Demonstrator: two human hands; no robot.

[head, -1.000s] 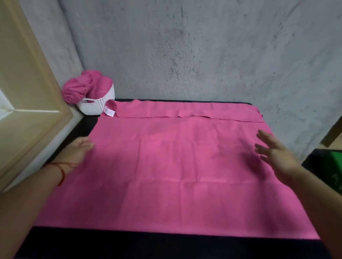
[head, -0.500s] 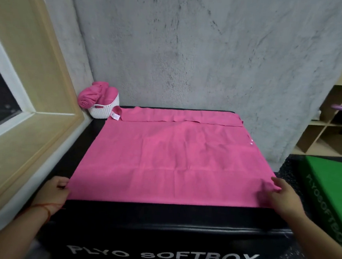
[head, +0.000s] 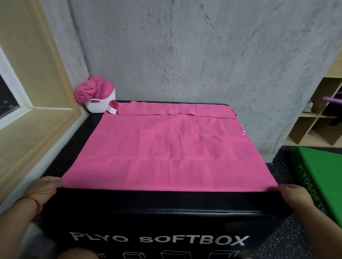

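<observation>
Towel spread flat on box, far edge already turned over in narrow strip. Left hand pinches near-left corner, right hand near-right corner. Main fold apparently not yet begun.

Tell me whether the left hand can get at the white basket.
Probably, with a long stretch: nothing stands between the left hand and the basket by the far left corner, but that hand holds the towel.
</observation>
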